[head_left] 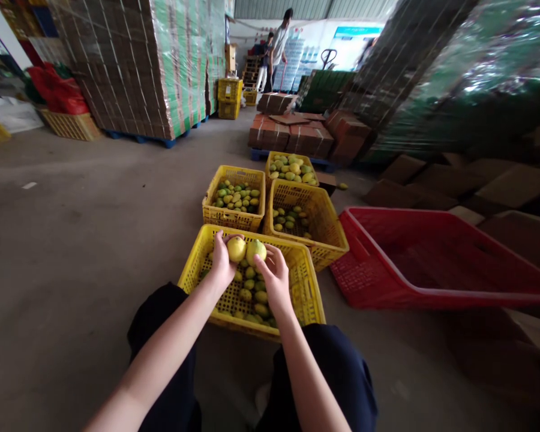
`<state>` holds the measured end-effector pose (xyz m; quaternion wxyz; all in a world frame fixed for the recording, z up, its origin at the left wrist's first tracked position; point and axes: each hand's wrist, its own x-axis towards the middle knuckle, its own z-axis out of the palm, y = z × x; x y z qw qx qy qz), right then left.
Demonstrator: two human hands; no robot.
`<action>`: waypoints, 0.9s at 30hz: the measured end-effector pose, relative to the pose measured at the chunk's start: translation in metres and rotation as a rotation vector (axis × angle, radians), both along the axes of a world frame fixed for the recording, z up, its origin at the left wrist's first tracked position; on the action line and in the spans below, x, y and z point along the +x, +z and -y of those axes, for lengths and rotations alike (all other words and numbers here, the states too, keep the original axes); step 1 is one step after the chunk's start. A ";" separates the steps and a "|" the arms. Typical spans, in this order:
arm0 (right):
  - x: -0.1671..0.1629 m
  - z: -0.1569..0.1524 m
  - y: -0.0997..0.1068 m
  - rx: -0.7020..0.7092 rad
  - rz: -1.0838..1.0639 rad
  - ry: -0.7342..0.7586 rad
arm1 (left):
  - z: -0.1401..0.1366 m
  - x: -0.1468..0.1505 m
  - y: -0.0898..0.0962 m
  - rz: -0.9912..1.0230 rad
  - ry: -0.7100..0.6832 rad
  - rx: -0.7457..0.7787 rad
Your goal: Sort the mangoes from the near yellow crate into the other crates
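Observation:
Above the nearest yellow crate (312,294), my left hand (222,262) is closed around a yellow lemon (236,249). Just to its right, my right hand (275,275) grips a greener lemon (256,251) from the side. The two fruits sit side by side, close together or touching. Below them, several green-yellow lemons (261,297) lie in the crate, partly hidden by my hands and forearms.
Behind stand three more yellow crates of lemons: left (234,220), right (328,240) and far (270,161). A large red crate (369,288) stands to the right. Flat cartons (308,141) lie on a pallet beyond. Wrapped stacks (117,72) rise at left; a person (279,48) stands far back.

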<state>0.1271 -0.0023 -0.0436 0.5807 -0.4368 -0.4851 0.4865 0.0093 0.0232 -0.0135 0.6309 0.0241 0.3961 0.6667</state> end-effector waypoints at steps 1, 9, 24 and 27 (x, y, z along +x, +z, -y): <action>-0.001 -0.001 -0.001 -0.031 -0.026 -0.005 | 0.001 0.001 0.000 -0.003 -0.006 0.025; 0.001 -0.009 0.009 -0.311 -0.455 0.058 | 0.006 0.005 0.008 0.019 -0.171 0.188; 0.000 -0.018 -0.001 -0.278 -0.852 0.121 | 0.006 0.022 -0.002 0.467 -0.039 0.109; -0.004 -0.021 -0.004 -0.333 -0.922 0.038 | 0.004 0.022 -0.005 0.463 -0.020 0.088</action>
